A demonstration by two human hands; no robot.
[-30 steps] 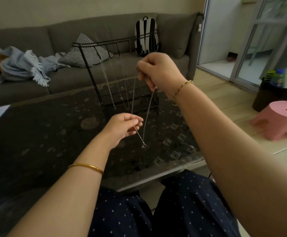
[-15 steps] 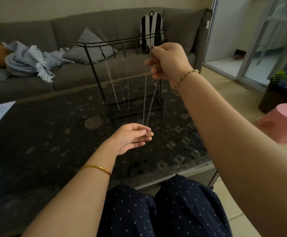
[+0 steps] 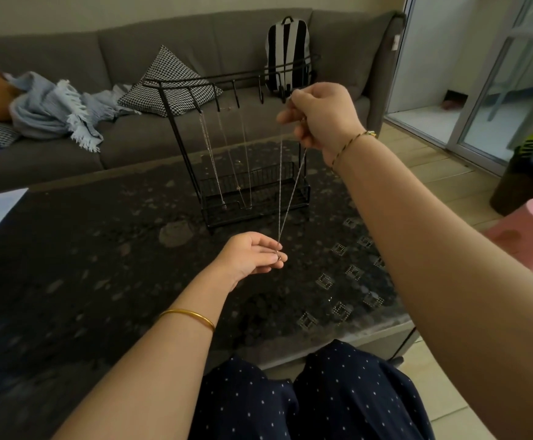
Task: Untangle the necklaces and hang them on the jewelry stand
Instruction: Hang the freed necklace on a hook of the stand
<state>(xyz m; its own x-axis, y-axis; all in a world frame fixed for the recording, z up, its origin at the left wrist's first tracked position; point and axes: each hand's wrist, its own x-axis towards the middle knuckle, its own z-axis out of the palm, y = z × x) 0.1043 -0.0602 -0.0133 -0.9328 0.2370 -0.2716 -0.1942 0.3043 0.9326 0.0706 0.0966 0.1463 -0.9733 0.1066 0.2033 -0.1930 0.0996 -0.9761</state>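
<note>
Black jewelry stand [image 3: 179, 134], grey sofa [image 3: 195, 36], houndstooth cushion [image 3: 166, 74], pink stool [image 3: 532, 230], navy dotted trousers [image 3: 338, 401].

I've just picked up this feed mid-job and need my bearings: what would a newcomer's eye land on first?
A thin necklace is stretched taut in mid-air at centre. The right hand pinches its top beside the top bar of the black wire jewelry stand, and the left hand pinches its lower end above the dark table. Other chains hang from the stand's left hooks.
</note>
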